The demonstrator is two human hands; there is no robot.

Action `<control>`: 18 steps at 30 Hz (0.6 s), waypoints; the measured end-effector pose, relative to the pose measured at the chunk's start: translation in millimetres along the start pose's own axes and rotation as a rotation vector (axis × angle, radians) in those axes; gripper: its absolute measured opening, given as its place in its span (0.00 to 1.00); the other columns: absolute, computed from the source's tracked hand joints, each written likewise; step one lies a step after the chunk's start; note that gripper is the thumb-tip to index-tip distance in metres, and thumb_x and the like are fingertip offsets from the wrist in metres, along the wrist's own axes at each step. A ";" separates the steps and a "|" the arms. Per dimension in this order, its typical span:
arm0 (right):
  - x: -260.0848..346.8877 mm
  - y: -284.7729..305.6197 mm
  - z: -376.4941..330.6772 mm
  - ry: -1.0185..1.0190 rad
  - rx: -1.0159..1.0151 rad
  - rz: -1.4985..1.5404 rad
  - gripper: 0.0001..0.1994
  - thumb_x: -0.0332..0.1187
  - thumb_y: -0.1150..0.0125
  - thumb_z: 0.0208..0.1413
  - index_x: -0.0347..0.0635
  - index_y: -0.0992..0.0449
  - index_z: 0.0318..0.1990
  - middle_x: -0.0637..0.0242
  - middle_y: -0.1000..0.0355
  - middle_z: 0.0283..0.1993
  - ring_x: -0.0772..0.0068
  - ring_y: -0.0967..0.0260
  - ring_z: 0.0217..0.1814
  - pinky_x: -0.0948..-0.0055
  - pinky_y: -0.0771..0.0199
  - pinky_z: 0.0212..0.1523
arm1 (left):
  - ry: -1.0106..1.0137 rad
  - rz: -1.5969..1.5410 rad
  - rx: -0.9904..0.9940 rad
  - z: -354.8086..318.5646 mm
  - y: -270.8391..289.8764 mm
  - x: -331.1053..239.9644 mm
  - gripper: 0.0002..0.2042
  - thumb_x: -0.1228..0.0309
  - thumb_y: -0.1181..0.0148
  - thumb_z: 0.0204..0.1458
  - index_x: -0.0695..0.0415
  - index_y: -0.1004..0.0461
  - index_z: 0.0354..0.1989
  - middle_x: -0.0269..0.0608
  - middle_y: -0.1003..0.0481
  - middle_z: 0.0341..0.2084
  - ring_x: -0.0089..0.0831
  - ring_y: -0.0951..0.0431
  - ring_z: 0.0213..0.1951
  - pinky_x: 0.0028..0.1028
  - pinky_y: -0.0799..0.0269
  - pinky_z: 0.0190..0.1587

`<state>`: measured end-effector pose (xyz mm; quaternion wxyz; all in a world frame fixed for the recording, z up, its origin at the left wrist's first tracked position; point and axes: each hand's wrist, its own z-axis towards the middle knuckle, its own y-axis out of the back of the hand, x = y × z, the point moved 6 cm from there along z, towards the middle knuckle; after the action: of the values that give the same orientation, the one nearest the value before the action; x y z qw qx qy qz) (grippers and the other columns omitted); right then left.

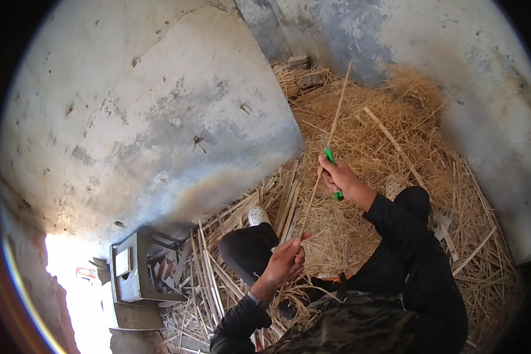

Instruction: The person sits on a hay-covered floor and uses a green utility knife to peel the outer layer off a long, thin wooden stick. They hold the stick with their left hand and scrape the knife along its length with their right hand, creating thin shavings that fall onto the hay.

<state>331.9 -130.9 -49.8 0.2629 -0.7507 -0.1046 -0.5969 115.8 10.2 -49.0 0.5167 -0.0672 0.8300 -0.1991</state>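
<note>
Stick (340, 105) slants over the straw (416, 106): the left hand (284, 261) pinches it near its lower end; the right hand (343, 178), at its middle, is wrapped round 1 green knife (328, 156).

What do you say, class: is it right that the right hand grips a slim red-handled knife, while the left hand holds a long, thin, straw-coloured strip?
Not quite: the head view shows a slim green-handled knife, not a red-handled one. The right hand does grip it, and the left hand does hold the long, thin, straw-coloured strip.
</note>
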 end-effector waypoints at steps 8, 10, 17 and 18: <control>28.5 -16.0 -54.9 0.526 0.031 -1.385 0.38 0.75 0.56 0.50 0.45 0.31 0.14 0.67 0.43 0.07 0.70 0.42 0.07 0.65 0.44 0.10 | -0.107 -0.040 -0.106 27.5 -12.4 -23.0 0.20 0.63 0.55 0.66 0.59 0.40 0.63 0.24 0.45 0.17 0.14 0.47 0.17 0.17 0.48 0.21; 31.1 -13.7 -51.5 0.597 -0.044 -1.356 0.38 0.75 0.57 0.50 0.45 0.32 0.12 0.67 0.45 0.06 0.70 0.42 0.07 0.64 0.44 0.10 | -0.075 -0.106 -0.116 25.9 -15.5 -16.6 0.20 0.63 0.54 0.66 0.58 0.40 0.63 0.23 0.45 0.17 0.14 0.47 0.17 0.17 0.48 0.21; 11.5 -18.5 -48.2 0.643 0.070 -1.524 0.39 0.76 0.60 0.50 0.47 0.33 0.11 0.68 0.46 0.06 0.71 0.46 0.05 0.64 0.48 0.08 | -0.038 -0.070 -0.197 14.6 -21.5 -10.5 0.21 0.66 0.51 0.64 0.56 0.41 0.65 0.21 0.46 0.16 0.13 0.46 0.17 0.17 0.47 0.21; 13.0 -14.7 -44.1 0.678 0.005 -1.522 0.39 0.76 0.61 0.50 0.48 0.34 0.11 0.68 0.46 0.06 0.71 0.47 0.05 0.65 0.49 0.08 | -0.035 -0.080 -0.200 13.8 -20.8 -7.3 0.21 0.66 0.51 0.65 0.56 0.41 0.65 0.21 0.46 0.15 0.13 0.47 0.16 0.17 0.47 0.21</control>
<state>291.3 -143.5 -26.9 -0.1937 -0.2537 -0.4999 -0.8051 129.4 -10.0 -40.0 0.5136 -0.1551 0.8331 -0.1343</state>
